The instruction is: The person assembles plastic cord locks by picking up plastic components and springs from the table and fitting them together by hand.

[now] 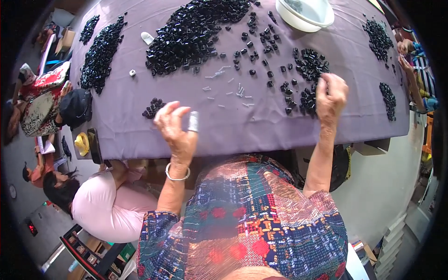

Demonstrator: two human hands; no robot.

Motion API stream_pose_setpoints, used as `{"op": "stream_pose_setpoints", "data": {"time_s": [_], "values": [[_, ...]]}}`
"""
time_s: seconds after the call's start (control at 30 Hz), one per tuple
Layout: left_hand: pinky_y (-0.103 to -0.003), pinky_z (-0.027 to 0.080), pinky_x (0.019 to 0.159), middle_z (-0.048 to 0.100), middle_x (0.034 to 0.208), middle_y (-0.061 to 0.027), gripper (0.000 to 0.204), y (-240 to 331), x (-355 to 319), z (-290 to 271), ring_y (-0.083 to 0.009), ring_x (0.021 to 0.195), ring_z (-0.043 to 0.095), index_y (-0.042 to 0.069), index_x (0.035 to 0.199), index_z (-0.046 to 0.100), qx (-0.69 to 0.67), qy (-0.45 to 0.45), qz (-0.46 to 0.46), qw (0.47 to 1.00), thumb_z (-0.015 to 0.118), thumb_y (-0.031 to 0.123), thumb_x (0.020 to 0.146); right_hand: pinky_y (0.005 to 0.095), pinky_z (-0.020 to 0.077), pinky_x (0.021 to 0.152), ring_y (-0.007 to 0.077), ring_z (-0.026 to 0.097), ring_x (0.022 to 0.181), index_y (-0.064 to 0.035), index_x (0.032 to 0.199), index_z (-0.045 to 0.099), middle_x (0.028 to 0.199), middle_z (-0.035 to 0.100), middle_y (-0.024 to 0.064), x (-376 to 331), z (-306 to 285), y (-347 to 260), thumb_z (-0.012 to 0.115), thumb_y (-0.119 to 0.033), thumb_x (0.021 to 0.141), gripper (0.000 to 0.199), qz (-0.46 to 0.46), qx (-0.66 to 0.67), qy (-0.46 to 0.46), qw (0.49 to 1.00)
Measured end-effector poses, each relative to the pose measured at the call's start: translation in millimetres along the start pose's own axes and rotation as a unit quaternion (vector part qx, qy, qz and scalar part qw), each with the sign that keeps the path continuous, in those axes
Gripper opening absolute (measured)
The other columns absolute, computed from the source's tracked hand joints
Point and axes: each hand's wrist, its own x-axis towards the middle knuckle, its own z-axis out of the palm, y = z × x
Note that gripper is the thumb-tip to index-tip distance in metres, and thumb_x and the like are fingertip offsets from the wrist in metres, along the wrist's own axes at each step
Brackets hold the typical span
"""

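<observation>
My left hand (175, 130) is over the near part of the table, its fingers bent and the thumb, wrapped in white, standing apart; nothing shows in it. Beside its fingertips lies a small heap of dark pieces (152, 108). To the right, my right hand (332, 95) has its fingers drawn together; whatever they hold, if anything, is hidden. It is at the edge of a cluster of small black plastic parts (310, 64), with more black parts (308, 100) just below. Between my hands several thin metal springs (240, 90) are scattered on the purple cloth (261, 123).
A large mound of black parts (186, 39) fills the far middle, with a white bowl (305, 21) at far right. Other piles lie left (102, 58) and right (379, 39). People sit at both sides; one in pink (100, 200) is close on my left.
</observation>
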Motion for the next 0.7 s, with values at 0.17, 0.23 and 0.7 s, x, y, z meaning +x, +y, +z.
{"op": "stream_pose_setpoints", "data": {"time_s": [0.17,0.23,0.7], "values": [[-0.041,0.041,0.089,0.057,0.104,-0.0103,0.025,40,-14,16,-0.0296,0.103,0.051,0.008,0.085,0.063,-0.11,-0.057,0.017,0.992,0.074,0.003,0.063,0.0378,0.0434,0.09,0.0298,0.056,0.099,-0.0021,0.099,0.064,0.102,0.062,0.0135,17,40,-59,0.063,-0.005,0.079,0.02,-0.044,0.131,-0.087,0.986],[-0.041,0.041,0.088,0.057,0.103,-0.0107,0.025,48,-18,16,-0.0298,0.102,0.051,0.008,0.085,0.063,-0.127,-0.078,0.03,0.988,0.074,0.003,0.063,0.0378,0.0439,0.089,0.0301,0.056,0.099,-0.002,0.099,0.064,0.102,0.061,0.0139,26,48,-74,0.064,-0.005,0.08,0.02,-0.062,0.183,-0.107,0.975],[-0.039,0.041,0.088,0.057,0.104,-0.0086,0.022,41,-36,23,-0.0281,0.105,0.049,0.008,0.082,0.064,-0.152,-0.092,-0.012,0.984,0.074,0.002,0.063,0.0366,0.0443,0.09,0.0277,0.056,0.102,-0.0037,0.097,0.064,0.105,0.062,0.0098,3,21,-55,0.065,-0.002,0.076,0.021,-0.152,0.192,-0.231,0.942]]}}
